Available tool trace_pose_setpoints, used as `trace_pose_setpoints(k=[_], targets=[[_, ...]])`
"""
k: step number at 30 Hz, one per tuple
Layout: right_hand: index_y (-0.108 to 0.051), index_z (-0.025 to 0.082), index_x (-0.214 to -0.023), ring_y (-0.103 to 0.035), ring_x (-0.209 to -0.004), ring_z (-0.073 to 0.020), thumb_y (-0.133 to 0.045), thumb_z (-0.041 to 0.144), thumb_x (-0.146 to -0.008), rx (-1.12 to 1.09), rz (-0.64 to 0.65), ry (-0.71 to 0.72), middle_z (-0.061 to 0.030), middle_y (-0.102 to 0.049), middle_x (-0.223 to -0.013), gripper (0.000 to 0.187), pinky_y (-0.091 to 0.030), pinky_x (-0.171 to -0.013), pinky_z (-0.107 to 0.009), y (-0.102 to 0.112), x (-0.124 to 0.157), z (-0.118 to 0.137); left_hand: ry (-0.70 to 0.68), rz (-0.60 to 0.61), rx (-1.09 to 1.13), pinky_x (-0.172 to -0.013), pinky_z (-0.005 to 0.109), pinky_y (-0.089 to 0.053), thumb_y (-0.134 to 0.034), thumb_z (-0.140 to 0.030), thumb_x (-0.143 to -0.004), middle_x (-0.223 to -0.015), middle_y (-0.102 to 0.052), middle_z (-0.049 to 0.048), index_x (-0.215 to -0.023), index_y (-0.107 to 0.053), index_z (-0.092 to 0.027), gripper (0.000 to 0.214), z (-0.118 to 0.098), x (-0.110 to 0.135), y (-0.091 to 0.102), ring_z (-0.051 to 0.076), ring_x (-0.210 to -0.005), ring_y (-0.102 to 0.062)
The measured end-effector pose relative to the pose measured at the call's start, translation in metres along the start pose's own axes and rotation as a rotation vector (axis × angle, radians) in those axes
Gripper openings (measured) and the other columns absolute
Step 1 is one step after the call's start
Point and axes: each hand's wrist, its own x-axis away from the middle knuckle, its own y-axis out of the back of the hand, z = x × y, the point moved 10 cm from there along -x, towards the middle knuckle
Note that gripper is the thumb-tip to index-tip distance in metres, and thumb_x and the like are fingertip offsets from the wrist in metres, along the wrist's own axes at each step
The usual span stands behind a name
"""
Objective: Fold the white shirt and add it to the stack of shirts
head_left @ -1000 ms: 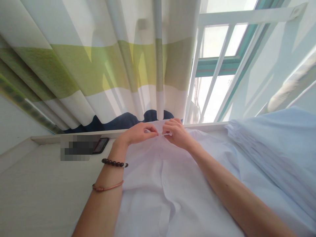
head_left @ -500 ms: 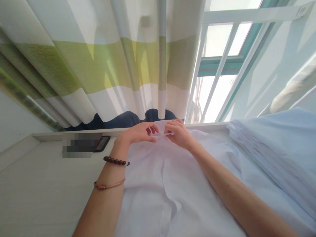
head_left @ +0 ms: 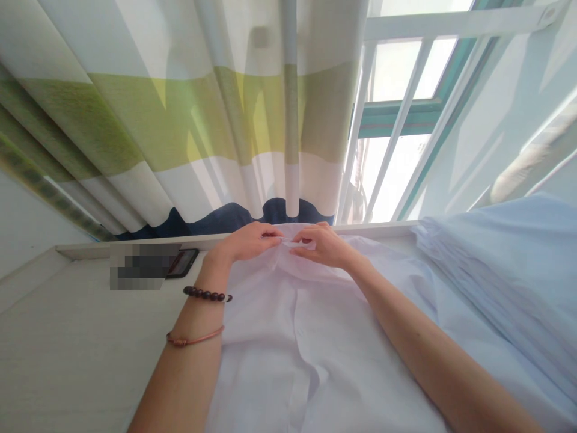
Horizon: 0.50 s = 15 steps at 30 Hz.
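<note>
A white shirt lies spread flat in front of me, its front placket running down the middle toward me. At its far end, by the collar, both hands meet. My left hand pinches the cloth between thumb and fingertips. Close beside it, my right hand has its fingers curled around a raised edge of the same shirt, thumb below and fingers above. Any button between the fingertips is too small to make out. A dark beaded bracelet and a thin copper-coloured one circle my left wrist and forearm.
On the right rests a stack of folded white cloth. A dark phone-like device, partly blurred out, lies at the left on the pale board surface. A raised ledge, a striped curtain and white railing stand at the back.
My left hand has closed from spread fingers to a pinch on the cloth. The right hand's thumb has moved beneath the raised edge. The view has shifted slightly.
</note>
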Motion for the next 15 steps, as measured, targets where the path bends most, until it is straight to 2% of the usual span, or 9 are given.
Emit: trace_pose_setpoints(k=[4,8,11,15], targets=[[-0.064,0.020,-0.071,-0.052,-0.064,-0.0127,-0.050,0.037,-0.094,0.006,0.010,0.012,0.0009,-0.061,-0.066,0.032,-0.034,-0.074,-0.029,0.0018,-0.0005,0.0032,-0.004,0.016,0.020,-0.077,0.028,-0.042,-0.049,-0.040,-0.088,-0.094,-0.072,0.0022,-0.095,-0.070,-0.016,0.032,-0.0009,-0.0008,-0.0028,0.019,-0.085,-0.060],[-0.061,0.020,-0.067,-0.049,-0.061,-0.0127,-0.045,0.037,-0.096,0.006,0.020,0.016,0.0012,-0.056,-0.062,0.037,-0.033,-0.067,-0.027,0.0016,-0.0007,0.0049,-0.004,0.032,0.016,-0.071,0.027,-0.041,-0.047,-0.039,-0.089,-0.089,-0.070,0.0026,-0.094,-0.069,-0.015,0.033,-0.0023,-0.0013,-0.0040,0.018,-0.079,-0.058],[-0.063,0.019,-0.069,-0.051,-0.062,-0.0130,-0.047,0.037,-0.095,-0.006,0.026,-0.002,0.0009,-0.058,-0.063,0.035,-0.035,-0.068,-0.028,0.0008,-0.0002,0.0038,-0.005,0.041,0.017,-0.071,0.027,-0.041,-0.046,-0.039,-0.089,-0.089,-0.069,0.0032,-0.093,-0.068,-0.014,0.034,-0.0033,-0.0011,-0.0045,0.018,-0.079,-0.057],[-0.069,0.022,-0.092,-0.060,-0.077,-0.0169,-0.062,0.038,-0.085,-0.045,0.009,-0.055,-0.0017,-0.070,-0.083,0.018,-0.038,-0.081,-0.032,0.0004,0.0009,-0.0026,0.018,0.040,0.010,-0.073,0.028,-0.041,-0.046,-0.040,-0.088,-0.090,-0.070,0.0034,-0.093,-0.068,-0.015,0.034,-0.0010,-0.0012,-0.0042,0.018,-0.081,-0.058]])
